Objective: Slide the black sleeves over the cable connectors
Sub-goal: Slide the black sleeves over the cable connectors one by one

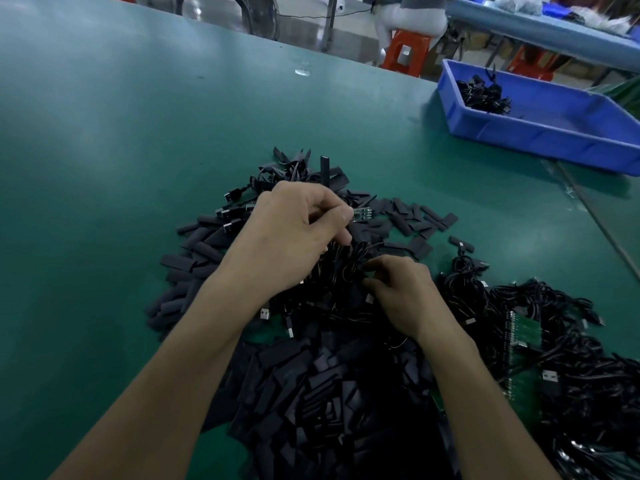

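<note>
Black sleeves (311,393) heaped nearest on the counter (104,168), my left grip (294,230) pinching a bare connector (362,214) above the pile, my right grip (401,292) curled into the cables (346,268), hold unclear; risk: that tangle snags and yanks the connector free.

The table (104,168) is teal-green around both hands. The sleeves (311,393) under the left hand (298,226) and right hand (405,292) are matt black. The connector (362,214) at the left hand's fingertips is green and silver. Right of the right hand, black cables (571,341) lie over a green circuit board (526,330). Beyond it, the bin (536,140) is blue.
</note>
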Available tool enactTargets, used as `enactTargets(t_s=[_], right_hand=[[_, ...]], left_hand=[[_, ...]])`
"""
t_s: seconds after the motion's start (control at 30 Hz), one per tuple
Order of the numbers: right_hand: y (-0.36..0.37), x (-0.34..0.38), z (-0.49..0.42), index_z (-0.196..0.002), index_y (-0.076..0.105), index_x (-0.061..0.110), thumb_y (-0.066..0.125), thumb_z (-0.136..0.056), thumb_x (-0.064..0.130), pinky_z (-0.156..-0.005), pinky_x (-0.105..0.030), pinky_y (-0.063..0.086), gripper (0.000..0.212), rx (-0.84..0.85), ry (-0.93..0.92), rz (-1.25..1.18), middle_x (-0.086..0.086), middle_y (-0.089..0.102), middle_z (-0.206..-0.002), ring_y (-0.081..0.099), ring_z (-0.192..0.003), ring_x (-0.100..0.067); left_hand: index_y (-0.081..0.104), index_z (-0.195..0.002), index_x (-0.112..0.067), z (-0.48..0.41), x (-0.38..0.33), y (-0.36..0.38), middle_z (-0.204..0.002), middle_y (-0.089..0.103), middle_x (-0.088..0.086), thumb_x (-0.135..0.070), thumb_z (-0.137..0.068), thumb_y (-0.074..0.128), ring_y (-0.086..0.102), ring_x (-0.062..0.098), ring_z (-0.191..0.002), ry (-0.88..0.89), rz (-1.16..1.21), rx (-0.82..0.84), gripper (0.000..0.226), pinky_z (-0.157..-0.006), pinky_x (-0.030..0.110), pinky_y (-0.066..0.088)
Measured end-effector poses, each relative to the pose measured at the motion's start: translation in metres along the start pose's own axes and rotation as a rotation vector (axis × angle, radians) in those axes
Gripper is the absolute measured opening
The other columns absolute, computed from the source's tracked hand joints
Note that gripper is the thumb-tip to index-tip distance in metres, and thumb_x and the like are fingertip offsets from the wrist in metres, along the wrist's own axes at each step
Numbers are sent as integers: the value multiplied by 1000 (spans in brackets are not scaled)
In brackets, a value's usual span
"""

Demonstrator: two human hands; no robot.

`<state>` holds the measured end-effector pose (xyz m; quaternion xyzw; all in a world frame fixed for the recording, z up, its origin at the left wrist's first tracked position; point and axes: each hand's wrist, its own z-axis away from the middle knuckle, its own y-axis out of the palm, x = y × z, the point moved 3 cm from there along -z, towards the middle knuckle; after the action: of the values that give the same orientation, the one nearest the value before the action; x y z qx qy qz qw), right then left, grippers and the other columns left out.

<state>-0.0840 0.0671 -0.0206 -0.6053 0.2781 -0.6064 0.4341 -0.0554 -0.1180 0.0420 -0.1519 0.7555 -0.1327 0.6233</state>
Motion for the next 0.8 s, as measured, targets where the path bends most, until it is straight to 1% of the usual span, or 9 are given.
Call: enactTargets(t_s=[0.13, 0.27, 0.33, 0.4, 0.5, 0.57, 0.63, 0.73, 0.8], right_hand=[[-6, 0, 5, -126, 69, 21, 55, -102, 19, -91, -37, 51, 28, -63, -56, 48, -3, 60, -112, 59, -107, -22], [-24, 1, 11, -109, 74, 22, 59, -100, 17, -81, -17, 48, 18, -209, -117, -154, 2, 64, -103, 63, -91, -10], [-31, 2, 13, -99, 70, 27, 61, -99, 16, -70, -9, 46, 15, -262, -130, -272, 9, 67, -93, 62, -80, 0], [-33, 2, 14, -91, 63, 31, 61, -99, 16, -64, -14, 47, 17, -275, -114, -409, 11, 67, -85, 64, -73, -2], [-26, -1, 16, -91, 55, 30, 59, -100, 16, -60, -13, 46, 17, -233, -124, -335, 8, 64, -83, 63, -72, -2], [-19, -4, 16, -99, 55, 26, 60, -100, 17, -60, -8, 44, 10, -188, -138, -235, 9, 61, -82, 59, -72, 5], [-13, -7, 16, -115, 59, 23, 63, -98, 20, -64, -9, 45, 18, -112, -157, -135, 10, 61, -84, 58, -73, 4], [-8, -10, 16, -126, 64, 23, 66, -96, 29, -78, -28, 54, 30, 24, -176, 5, 11, 63, -97, 59, -82, -4], [-8, -9, 17, -117, 69, 25, 66, -96, 31, -78, -31, 56, 22, 44, -183, 4, 17, 62, -89, 59, -77, -1]], left_hand=[[66, -93, -29, -2, 4, -1, -73, 75, -13, -23, -99, 63, 41, 5, -38, -15, 35, -19, 9, -41, 25, 46], [66, -94, -31, -2, 5, -2, -73, 75, -13, -24, -98, 63, 40, 6, -38, -29, 20, -15, 9, -42, 40, 51], [66, -93, -32, -2, 4, -2, -74, 75, -14, -24, -98, 63, 40, 5, -38, -33, 16, -16, 10, -43, 41, 52], [66, -92, -32, -1, 4, -1, -74, 75, -14, -25, -98, 63, 41, 5, -38, -37, 14, -16, 11, -44, 40, 53], [66, -92, -32, -1, 3, -1, -74, 75, -13, -25, -99, 63, 42, 6, -39, -37, 9, -16, 10, -43, 39, 52], [67, -93, -32, -2, 3, -1, -74, 75, -14, -26, -99, 63, 42, 5, -39, -34, 4, -18, 9, -43, 38, 52], [67, -94, -32, -2, 3, -2, -74, 75, -15, -26, -99, 62, 41, 4, -37, -25, -10, -20, 9, -43, 32, 52], [69, -96, -30, -3, 4, -3, -75, 75, -17, -26, -100, 61, 42, 2, -37, -20, -36, -24, 9, -44, 28, 52], [70, -99, -28, -4, 5, -3, -75, 75, -18, -26, -100, 60, 43, 5, -39, -25, -53, -20, 11, -45, 32, 54]])
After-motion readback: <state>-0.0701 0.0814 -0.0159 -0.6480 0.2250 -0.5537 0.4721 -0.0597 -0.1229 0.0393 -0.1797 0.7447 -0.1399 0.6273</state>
